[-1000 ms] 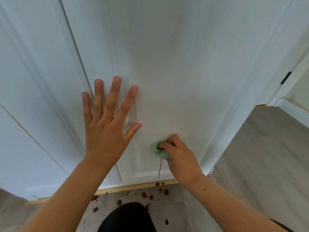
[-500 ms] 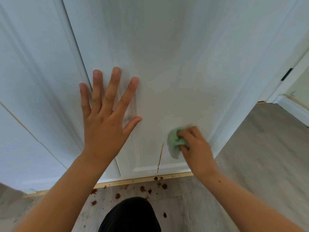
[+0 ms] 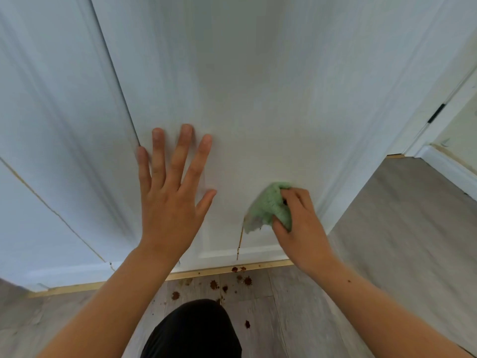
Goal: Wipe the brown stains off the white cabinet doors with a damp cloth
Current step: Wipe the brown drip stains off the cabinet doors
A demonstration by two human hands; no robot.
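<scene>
A white cabinet door (image 3: 258,86) fills the view ahead. My left hand (image 3: 171,192) lies flat on it with fingers spread and straight. My right hand (image 3: 300,223) grips a bunched green cloth (image 3: 268,206) and holds it against the lower part of the door. A thin brown drip streak (image 3: 240,240) runs down from the cloth's lower left corner to the bottom rail of the door.
A second white door (image 3: 51,125) stands to the left. Brown splatter spots (image 3: 224,284) dot the grey wood-look floor (image 3: 387,241) below the door, beside a light wooden strip (image 3: 206,273). My dark-clothed knee (image 3: 193,332) is at bottom centre. A white doorframe (image 3: 444,130) is at right.
My right hand swept the green cloth to the right and slightly up the door, uncovering the brown streak. The cloth has spread out wider. My left hand has stayed flat on the door.
</scene>
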